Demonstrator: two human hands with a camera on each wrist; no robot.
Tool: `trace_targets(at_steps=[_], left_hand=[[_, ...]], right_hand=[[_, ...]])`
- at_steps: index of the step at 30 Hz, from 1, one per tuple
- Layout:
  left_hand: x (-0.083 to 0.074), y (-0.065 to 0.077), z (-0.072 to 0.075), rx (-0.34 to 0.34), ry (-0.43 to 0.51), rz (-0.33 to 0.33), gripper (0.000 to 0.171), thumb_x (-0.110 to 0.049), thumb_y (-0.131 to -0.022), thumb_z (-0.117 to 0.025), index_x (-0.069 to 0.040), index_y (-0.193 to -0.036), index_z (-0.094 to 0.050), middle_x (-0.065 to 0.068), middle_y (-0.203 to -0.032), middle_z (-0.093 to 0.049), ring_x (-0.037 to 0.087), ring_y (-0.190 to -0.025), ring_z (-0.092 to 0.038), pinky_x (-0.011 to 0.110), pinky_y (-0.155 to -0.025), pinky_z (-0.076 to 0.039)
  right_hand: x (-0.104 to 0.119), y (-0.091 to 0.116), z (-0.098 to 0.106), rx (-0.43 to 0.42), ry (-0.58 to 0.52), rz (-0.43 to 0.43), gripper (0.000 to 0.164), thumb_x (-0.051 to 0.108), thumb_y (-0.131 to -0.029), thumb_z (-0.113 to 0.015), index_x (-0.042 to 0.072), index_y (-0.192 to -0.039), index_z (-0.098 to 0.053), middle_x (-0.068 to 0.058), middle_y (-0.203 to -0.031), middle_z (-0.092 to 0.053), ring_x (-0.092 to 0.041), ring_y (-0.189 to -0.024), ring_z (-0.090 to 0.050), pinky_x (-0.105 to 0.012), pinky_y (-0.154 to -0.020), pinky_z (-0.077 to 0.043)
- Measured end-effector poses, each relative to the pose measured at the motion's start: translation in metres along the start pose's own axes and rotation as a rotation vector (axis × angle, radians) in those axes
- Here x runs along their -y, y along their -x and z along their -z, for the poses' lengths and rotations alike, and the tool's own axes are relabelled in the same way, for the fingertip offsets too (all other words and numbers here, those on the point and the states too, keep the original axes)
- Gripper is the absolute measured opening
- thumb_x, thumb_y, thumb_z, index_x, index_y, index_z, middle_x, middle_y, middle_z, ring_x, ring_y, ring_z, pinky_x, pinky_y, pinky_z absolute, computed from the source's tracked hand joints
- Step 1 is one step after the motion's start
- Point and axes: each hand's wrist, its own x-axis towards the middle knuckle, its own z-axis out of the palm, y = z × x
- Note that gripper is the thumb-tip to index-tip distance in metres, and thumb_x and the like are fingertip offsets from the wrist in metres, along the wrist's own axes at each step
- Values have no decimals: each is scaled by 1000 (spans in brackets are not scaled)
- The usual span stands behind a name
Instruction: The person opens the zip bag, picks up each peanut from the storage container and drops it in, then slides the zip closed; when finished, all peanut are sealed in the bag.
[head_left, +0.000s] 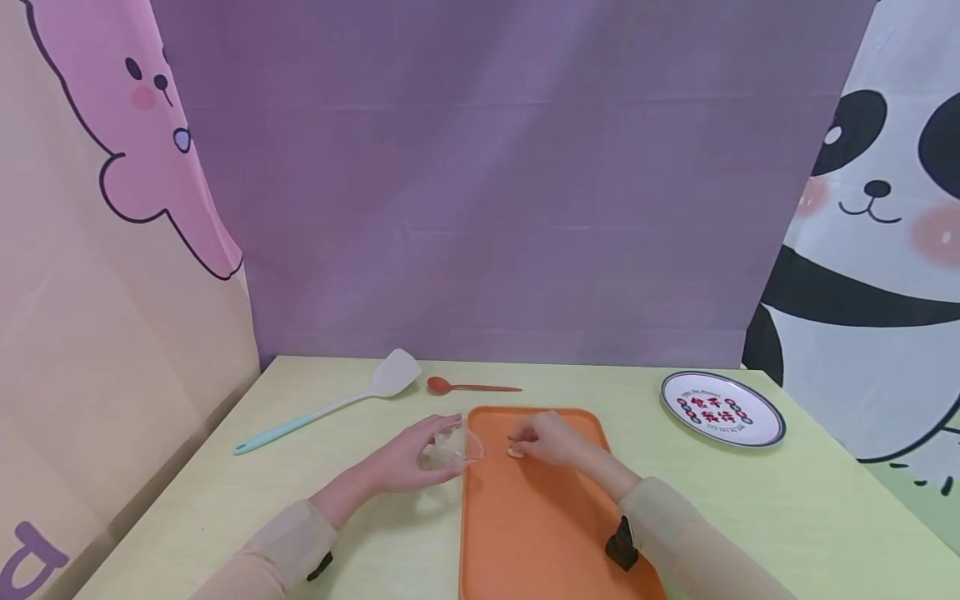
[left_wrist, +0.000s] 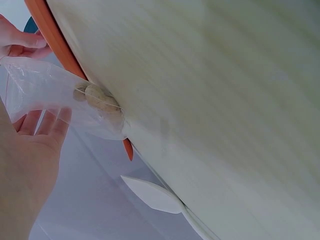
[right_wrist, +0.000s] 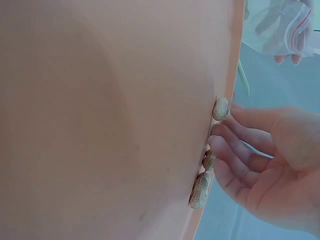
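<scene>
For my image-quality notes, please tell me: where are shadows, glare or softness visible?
Head view: a soft shadow on the orange tray near the right hand; left wrist view: soft streaks across the table, pale sheen on the plastic bag; right wrist view: broad dim shading on the orange tray.

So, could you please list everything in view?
table: 1, pale yellow, foreground
tray: 1, orange, on table
bag: 1, clear, at tray's left edge
peanuts: several (some hidden), tan, on tray, in bag
spatula: 1, white and blue, table's left side
spoon: 1, red, beyond tray
plate: 1, white, table's right side
backdrop: 1, purple, behind table
cartoon figure: 1, pink, left side
letter: 1, purple, lower left
panda: 1, black and white, right side
sleeves: 2, beige, on forearms
devices: 2, black, at wrists
left hand: 1, holding bag
right hand: 1, at a peanut
</scene>
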Motion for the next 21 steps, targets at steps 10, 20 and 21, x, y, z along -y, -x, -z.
trace_targets(at_steps=[10, 20, 21], left_hand=[[2, 1, -1, -3, -15, 23, 73, -46, -86, -63, -12, -144, -35, -2, -144, -42, 17, -124, -48, 38, -100, -44], [0, 1, 0, -3, -18, 3, 71, -41, -87, -64, -10, -144, -35, 0, -141, -45, 17, -124, -48, 37, -99, -44], [0, 0, 0, -3, -17, 0, 71, -41, -86, -65, -11, -144, -36, 0, -141, -45, 17, -124, -47, 37, -99, -44]], right_hand=[[-1, 3, 1, 7, 67, 45, 9, 14, -82, -71, 8, -75, -72, -1, -71, -67, -9, -61, -54, -21, -54, -38], [0, 6, 5, -4, 28, 2, 6, 15, -80, -73, 10, -78, -70, 0, -79, -67, -14, -74, -62, -27, -64, -50], [1, 7, 5, -4, 24, 2, 6, 15, -81, -73, 10, -78, -70, -1, -79, -68, -15, -74, -62, -27, -64, -50]])
